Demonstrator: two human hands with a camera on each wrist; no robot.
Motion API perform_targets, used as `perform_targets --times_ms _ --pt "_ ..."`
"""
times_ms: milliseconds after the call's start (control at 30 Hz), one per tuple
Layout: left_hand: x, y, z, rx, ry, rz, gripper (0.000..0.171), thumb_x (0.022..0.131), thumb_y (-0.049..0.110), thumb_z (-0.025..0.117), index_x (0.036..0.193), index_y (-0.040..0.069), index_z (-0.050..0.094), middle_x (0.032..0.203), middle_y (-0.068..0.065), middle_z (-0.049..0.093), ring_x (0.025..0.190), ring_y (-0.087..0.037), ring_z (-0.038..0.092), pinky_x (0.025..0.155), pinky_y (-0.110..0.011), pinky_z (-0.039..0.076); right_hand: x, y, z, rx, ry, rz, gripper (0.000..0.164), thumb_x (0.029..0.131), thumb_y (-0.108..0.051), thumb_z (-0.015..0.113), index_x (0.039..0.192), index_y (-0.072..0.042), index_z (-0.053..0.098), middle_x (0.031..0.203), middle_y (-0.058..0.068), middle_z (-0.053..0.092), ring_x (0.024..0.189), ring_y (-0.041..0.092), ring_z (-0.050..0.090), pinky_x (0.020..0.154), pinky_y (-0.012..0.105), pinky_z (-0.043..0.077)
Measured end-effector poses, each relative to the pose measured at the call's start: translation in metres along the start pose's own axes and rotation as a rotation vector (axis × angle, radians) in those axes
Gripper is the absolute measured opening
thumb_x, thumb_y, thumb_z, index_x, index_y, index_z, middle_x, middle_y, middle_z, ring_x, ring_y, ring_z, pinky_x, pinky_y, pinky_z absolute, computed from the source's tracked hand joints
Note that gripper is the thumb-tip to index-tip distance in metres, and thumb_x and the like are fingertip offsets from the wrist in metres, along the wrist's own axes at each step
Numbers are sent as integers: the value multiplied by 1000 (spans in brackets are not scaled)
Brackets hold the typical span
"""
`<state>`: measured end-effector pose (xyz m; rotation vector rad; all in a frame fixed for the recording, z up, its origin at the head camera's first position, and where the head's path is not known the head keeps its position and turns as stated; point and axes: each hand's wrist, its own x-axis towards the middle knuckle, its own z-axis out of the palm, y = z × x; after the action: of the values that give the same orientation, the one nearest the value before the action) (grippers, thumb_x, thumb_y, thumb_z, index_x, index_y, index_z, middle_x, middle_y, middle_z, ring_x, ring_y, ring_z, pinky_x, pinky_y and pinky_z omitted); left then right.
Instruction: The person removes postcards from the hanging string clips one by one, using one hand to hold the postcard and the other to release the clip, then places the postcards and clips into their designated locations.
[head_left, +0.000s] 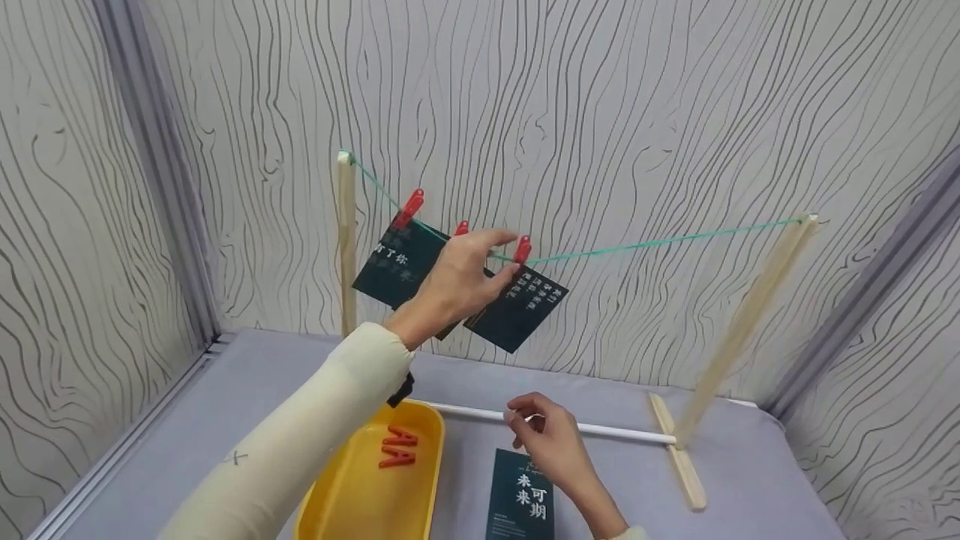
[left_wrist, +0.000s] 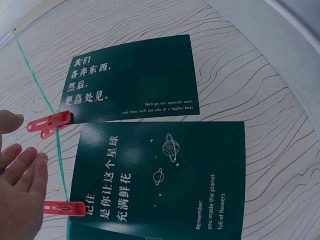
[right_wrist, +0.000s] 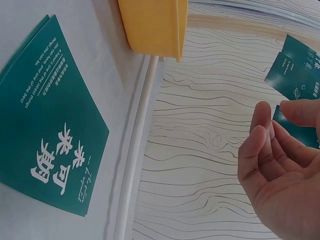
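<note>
My left hand (head_left: 456, 276) is raised at a green string (head_left: 645, 245), thumb and fingers spread around a red clothespin (head_left: 523, 250) without gripping it. That clothespin clips a dark green printed card (head_left: 517, 316) to the string. A second card (left_wrist: 160, 175) hangs beside it, mostly behind the hand in the head view, under another red clothespin (head_left: 461, 228). Further left, a third card (head_left: 394, 261) hangs from a red clothespin (head_left: 409, 208). My right hand (head_left: 553, 441) hovers low with loosely bent fingers, holding nothing, above a stack of green cards (right_wrist: 55, 115).
A yellow tray (head_left: 437, 450) with red clothespins (head_left: 397, 456) lies at the front, partly behind the left sleeve. Wooden posts stand left (head_left: 346, 240) and right (head_left: 750, 322), the string tied between them. A white rod (head_left: 622, 433) runs low to the right post's wooden foot (head_left: 679, 457).
</note>
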<state>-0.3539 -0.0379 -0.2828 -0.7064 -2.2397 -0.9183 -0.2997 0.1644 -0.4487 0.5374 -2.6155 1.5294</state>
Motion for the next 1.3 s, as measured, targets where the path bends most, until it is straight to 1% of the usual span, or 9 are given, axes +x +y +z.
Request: perform_targets --times_ms 167,333,433,633,800,1000,1133,1233,1300 --pt "8 1 3 -31 -17 9 37 94 20 65 129 9 61 132 -6 65 116 -20 66 94 -29 56 4 2 1 -1 29 -1 22 94 -25 65 110 -9 66 93 9 68 68 15 65 58 20 50" --pt "13 1 4 23 -11 17 37 94 20 65 129 9 61 132 -6 66 124 -19 62 104 -32 50 11 8 4 -48 51 -36 19 96 -21 63 108 -8 66 90 6 68 72 22 66 60 20 50" --pt "18 2 4 45 -19 -16 40 93 21 67 131 8 60 133 -7 65 126 -18 61 106 -32 49 19 12 5 -67 76 -43 16 96 -20 63 107 -8 67 89 7 68 76 21 66 63 20 52" --pt "29 2 9 67 -88 -79 45 93 24 66 134 8 56 136 -9 63 127 -20 60 105 -33 49 32 18 6 -63 119 -7 19 94 -25 65 106 -10 67 96 6 70 88 14 65 72 20 54" --pt "32 1 13 84 -126 -105 47 94 25 66 136 9 55 137 -8 62 128 -20 59 106 -33 49 37 18 12 -86 130 -25 27 94 -30 65 111 -9 64 106 7 69 99 17 66 87 27 55" --pt "37 4 14 79 -197 -166 52 94 29 65 140 8 51 139 -9 60 128 -21 59 105 -36 50 43 12 13 -67 168 10 31 94 -27 65 117 -7 62 110 8 70 103 21 67 91 35 57" --pt "39 6 15 68 -234 -184 50 94 30 65 137 8 54 121 -9 68 105 -19 65 94 -33 56 48 8 11 -57 206 27 37 94 -27 66 122 -5 59 113 9 71 105 22 68 91 37 57" --pt "41 7 13 39 -243 -189 44 94 28 65 131 7 59 104 -8 69 87 -18 61 81 -31 57 50 5 10 -31 214 30 42 93 -26 66 126 -3 55 116 12 70 105 24 68 89 37 57" --pt "41 6 12 7 -241 -198 41 93 26 66 128 6 61 101 -8 70 85 -17 61 79 -30 57 53 3 10 8 207 37 44 93 -26 67 128 -3 53 119 12 69 106 24 68 87 35 58"
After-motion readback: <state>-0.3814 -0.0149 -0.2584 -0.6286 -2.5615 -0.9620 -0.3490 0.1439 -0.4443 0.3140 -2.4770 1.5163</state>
